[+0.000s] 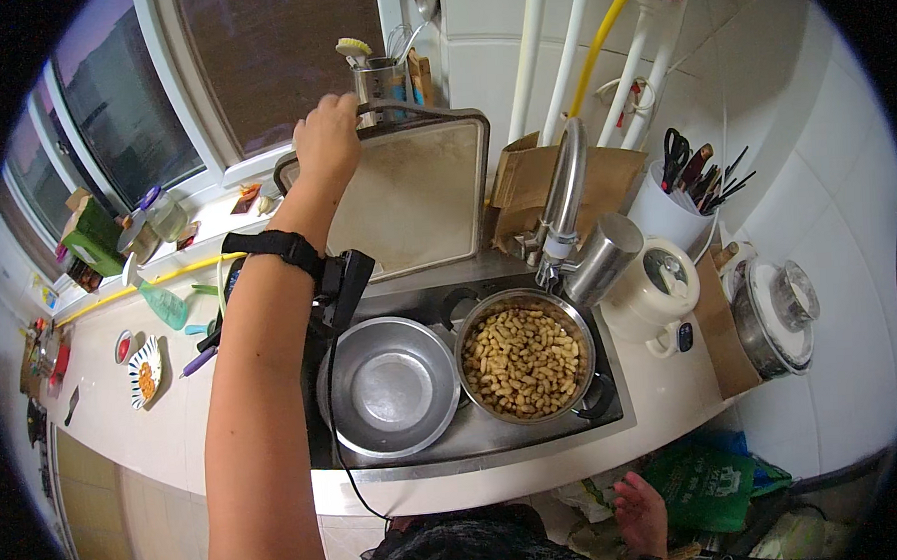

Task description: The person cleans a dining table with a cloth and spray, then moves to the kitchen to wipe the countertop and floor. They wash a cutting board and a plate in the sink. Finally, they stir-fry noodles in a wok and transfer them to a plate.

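Note:
My left hand (pixel 328 141) grips the top edge of a large cutting board (pixel 422 191) with a dark rim, which stands upright behind the sink. A black strap with a device is around that forearm. My right hand (pixel 640 513) hangs low at the right, below the counter's front edge, with its fingers partly spread and nothing seen in it. In front of the board, a metal basin (pixel 389 388) stands over the sink's left part. To its right, a steel pot (pixel 588 356) holds many peanuts in their shells, under the faucet (pixel 573 177).
A white electric pot (pixel 645 301), a white holder (pixel 659 211) with scissors and knives, and stacked metal pans (pixel 770 333) stand at the right. A spray bottle (pixel 162 301) and a patterned dish (pixel 146 372) are on the left counter. A green bag (pixel 698 487) lies below.

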The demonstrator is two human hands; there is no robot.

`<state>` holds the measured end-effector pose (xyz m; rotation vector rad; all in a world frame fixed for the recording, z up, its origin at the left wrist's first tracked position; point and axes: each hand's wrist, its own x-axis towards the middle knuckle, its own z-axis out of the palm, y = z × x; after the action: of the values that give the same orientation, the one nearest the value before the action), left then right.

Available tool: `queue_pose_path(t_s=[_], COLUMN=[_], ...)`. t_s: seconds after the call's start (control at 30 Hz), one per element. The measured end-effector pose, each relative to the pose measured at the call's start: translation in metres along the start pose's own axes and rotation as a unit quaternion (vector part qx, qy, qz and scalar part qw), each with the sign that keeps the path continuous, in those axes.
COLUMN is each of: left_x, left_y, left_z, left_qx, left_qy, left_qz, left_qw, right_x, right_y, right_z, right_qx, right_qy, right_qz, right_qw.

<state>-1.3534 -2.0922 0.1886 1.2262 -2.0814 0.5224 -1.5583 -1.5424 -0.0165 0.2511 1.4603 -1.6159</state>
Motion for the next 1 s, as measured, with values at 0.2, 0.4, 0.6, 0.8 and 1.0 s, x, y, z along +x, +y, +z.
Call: queue_pose_path(t_s=[0.2, 0.4, 0.6, 0.8, 1.0], left_x=[-0.001, 0.001, 0.007, 0.007, 0.013], left_y=[-0.019, -0.044, -0.055, -0.066, -0.067], left_z=[-0.004, -0.001, 0.008, 0.015, 0.028], left_qx=[-0.032, 0.004, 0.043, -0.013, 0.014], left_qy=[-0.003, 0.017, 0.035, 0.079, -0.002], left_qz=[-0.001, 0.006, -0.052, -0.071, -0.100], left_qw=[0.999, 1.000, 0.997, 0.994, 0.995], right_x=[0.004, 0.008, 0.008, 0.004, 0.014], right_y=[-0.001, 0.005, 0.005, 0.002, 0.005], right_z=[-0.007, -0.018, -0.014, -0.016, -0.008], right_qx=[0.000, 0.008, 0.010, 0.009, 0.004], right_qy=[0.013, 0.001, 0.005, 0.007, 0.028], right_qz=[-0.008, -0.017, -0.013, -0.014, -0.011], right_qw=[1.000, 1.000, 1.000, 1.000, 1.000])
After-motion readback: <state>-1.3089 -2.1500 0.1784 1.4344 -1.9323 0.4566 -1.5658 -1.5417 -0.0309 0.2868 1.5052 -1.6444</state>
